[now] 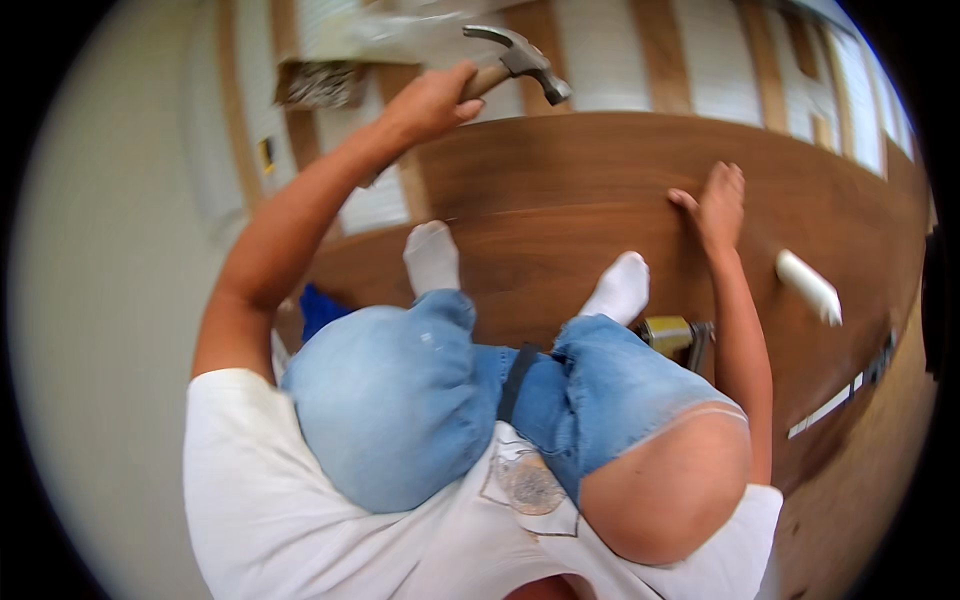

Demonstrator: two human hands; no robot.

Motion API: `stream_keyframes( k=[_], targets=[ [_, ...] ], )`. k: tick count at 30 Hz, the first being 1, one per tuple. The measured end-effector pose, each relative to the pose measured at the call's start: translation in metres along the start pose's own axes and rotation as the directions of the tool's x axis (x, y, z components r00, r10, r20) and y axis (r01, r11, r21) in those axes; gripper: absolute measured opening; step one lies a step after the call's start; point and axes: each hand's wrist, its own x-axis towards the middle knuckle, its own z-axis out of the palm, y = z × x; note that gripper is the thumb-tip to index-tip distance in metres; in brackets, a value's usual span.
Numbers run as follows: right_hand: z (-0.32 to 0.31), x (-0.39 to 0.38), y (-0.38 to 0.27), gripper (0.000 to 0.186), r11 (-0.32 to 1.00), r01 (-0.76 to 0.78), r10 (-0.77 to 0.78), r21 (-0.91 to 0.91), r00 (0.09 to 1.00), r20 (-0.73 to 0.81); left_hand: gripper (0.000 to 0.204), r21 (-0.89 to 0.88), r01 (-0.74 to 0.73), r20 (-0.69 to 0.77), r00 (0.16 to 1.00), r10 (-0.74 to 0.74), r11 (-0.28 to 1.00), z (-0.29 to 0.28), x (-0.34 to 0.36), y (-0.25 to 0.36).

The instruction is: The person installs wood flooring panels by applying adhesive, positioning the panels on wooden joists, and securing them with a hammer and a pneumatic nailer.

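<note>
My left hand is closed round the wooden handle of a claw hammer. It is raised over the far edge of the brown wooden floorboards, with the hammer's metal head to the right of the fingers. Lower and to the right, my right hand lies on the boards, fingers stretched out and thumb apart, holding nothing. Between the hands, my feet in white socks rest on the boards in front of my bent knees.
Wooden battens run over white sheeting at the far side. An open box of small pieces, perhaps nails, stands there. A white cylinder and a yellow-and-black tool lie at right. Blue cloth is by my left knee; a pale wall borders the left.
</note>
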Motion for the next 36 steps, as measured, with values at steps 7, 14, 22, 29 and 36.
stream_keyframes(
  k=[7,14,22,29,36],
  targets=[
    [0.003,-0.007,-0.011,0.105,0.995,-0.101,0.103,-0.021,0.978,0.183,0.041,-0.628,0.552,-0.092,0.647,-0.757,0.548,0.036,-0.196,-0.031],
    [0.006,-0.008,0.001,0.105,0.996,-0.082,0.084,-0.019,0.98,0.183,0.042,-0.697,0.594,-0.052,0.517,-0.854,0.402,0.089,-0.243,-0.038],
    [0.003,-0.005,0.005,0.108,0.997,-0.078,0.081,-0.025,0.983,0.166,0.037,-0.537,0.698,-0.004,0.559,-0.829,0.474,0.102,-0.226,-0.028],
    [0.007,-0.005,0.001,0.106,0.998,-0.067,0.067,-0.005,0.986,0.152,0.035,-0.549,0.69,-0.02,0.553,-0.833,0.471,0.094,-0.223,-0.034],
    [0.005,-0.012,0.005,0.102,0.997,-0.081,0.079,0.002,0.984,0.16,0.036,-0.491,0.711,-0.001,0.578,-0.816,0.504,0.08,-0.208,-0.051]
  ],
)
